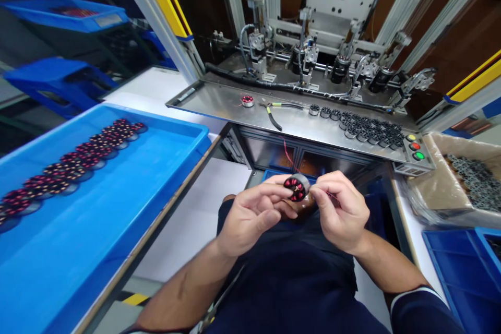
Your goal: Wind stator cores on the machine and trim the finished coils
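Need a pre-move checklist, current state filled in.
1. Round black-and-silver part with red coils held: ok, in the fingers of the left hand.
2. Right hand beside it, thumb and forefinger closed: ok. Exactly what they pinch: cannot tell.
3. Long, thin red wire gathered in: not ok, trails free beyond the part.
4. Pliers with yellow-green and black handles set down: ok, on the flat silver metal shelf.
5. Red-coiled parts within the shallow blue plastic tray: ok where visible; picture edge cuts them off.
6. Coil windings undamaged: cannot tell, too small.
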The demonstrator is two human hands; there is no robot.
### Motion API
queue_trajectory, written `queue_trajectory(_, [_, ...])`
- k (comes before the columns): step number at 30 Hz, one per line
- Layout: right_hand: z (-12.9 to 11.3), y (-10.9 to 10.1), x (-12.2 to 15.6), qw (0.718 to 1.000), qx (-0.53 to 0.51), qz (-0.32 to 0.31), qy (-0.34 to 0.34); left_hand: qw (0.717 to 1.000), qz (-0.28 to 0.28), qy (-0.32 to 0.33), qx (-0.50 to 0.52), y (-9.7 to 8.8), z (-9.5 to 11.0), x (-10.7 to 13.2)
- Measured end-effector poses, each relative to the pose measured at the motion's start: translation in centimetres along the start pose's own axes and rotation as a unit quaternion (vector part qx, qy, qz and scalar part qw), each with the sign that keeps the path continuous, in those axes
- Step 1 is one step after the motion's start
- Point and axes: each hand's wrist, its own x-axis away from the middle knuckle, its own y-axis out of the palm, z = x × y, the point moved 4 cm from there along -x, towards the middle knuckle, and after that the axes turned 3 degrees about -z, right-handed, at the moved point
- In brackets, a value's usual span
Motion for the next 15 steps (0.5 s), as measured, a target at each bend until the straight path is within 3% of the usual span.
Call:
queue_trajectory(4, [0.0, 0.2, -0.1, 0.998, -0.046, -0.027, 0.015, 0.998, -0.006, 0.016, 0.063, -0.1, 0.6, -0.2])
queue_trajectory(7, [-0.4, 0.2, -0.1, 0.997, -0.046, -0.052, -0.024, 0.994, 0.016, 0.009, 0.105, -0.1, 0.7, -0.4])
queue_trajectory(10, [-0.8, -0.2, -0.1, 0.995, -0.015, -0.067, -0.079, 0.992, 0.035, -0.078, 0.089, 0.0, 0.0, -0.5])
queue_trajectory(13, [-1.0, -0.7, -0.2, 0.99, 0.025, -0.073, -0.115, 0.979, -0.027, -0.19, 0.076, 0.7, -0.9, -0.3])
queue_trajectory(15, [-1.0, -0.8, -0.2, 0.988, 0.044, -0.075, -0.125, 0.977, -0.05, -0.196, 0.065, 1.0, -1.2, -0.2])
